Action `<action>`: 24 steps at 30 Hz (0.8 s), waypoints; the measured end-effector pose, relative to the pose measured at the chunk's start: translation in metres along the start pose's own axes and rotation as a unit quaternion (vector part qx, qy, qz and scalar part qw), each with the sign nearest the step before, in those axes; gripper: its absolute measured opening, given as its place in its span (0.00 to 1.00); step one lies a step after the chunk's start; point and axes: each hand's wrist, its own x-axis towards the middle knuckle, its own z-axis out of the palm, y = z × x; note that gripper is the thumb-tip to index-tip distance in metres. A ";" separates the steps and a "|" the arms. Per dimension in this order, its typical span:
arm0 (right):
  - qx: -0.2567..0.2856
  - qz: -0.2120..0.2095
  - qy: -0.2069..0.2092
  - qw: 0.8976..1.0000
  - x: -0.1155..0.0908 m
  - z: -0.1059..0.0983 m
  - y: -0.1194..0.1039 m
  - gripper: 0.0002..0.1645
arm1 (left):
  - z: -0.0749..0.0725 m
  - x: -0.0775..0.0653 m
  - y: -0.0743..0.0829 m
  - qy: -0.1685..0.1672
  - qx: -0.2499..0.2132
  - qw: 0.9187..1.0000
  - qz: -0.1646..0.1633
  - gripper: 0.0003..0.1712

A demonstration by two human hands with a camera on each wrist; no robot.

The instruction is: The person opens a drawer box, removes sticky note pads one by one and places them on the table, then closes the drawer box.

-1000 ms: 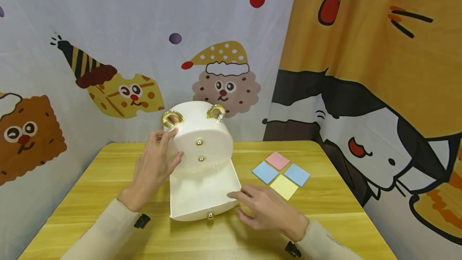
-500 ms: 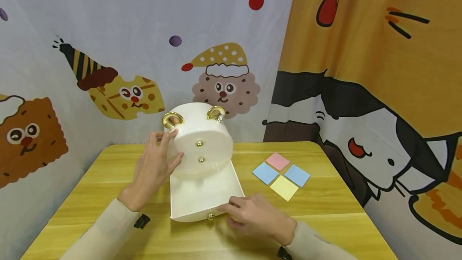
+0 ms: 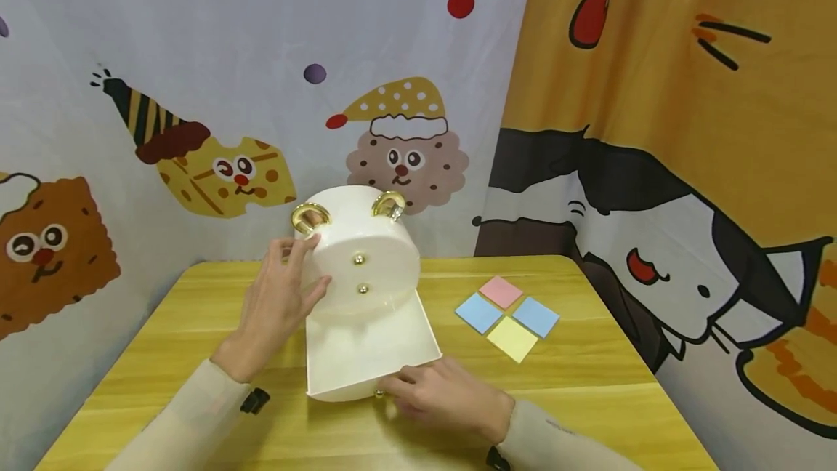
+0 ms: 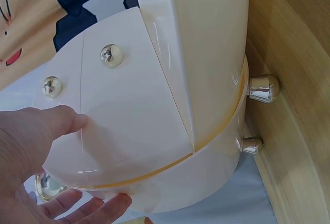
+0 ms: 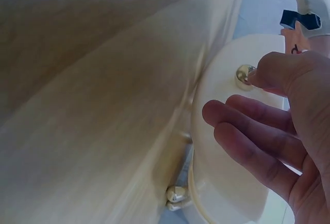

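Observation:
A white bear-shaped drawer box (image 3: 366,267) with gold ears stands on the table, its lowest drawer (image 3: 366,355) pulled out toward me. No contents show inside the drawer. My left hand (image 3: 271,304) holds the box's left side; the left wrist view has the thumb on the front face and the fingers along the curved side. At the drawer's front, my right hand (image 3: 438,391) has its thumb and index finger at the round gold knob (image 5: 245,77). The other fingers of that hand hang loosely bent; its grip is partly hidden.
Right of the box lie several paper squares: a pink one (image 3: 500,291), a yellow one (image 3: 513,339) and two blue ones, one being the blue square (image 3: 536,317) on the right. A cartoon-printed curtain (image 3: 248,35) hangs behind the wooden table (image 3: 575,398).
My right hand has moved left along the drawer's front, from its right corner to the knob. The left hand keeps its hold, and the drawer stays pulled out.

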 end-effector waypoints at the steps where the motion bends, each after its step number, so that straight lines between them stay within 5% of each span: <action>1: 0.002 -0.001 -0.002 1.000 0.001 0.001 -0.001 0.19 | 0.000 0.000 0.000 -0.002 0.000 1.000 -0.002 0.43; 24: -0.025 -0.007 -0.013 1.000 0.015 0.009 -0.015 0.15 | 0.000 0.000 0.001 -0.013 0.003 1.000 -0.018 0.42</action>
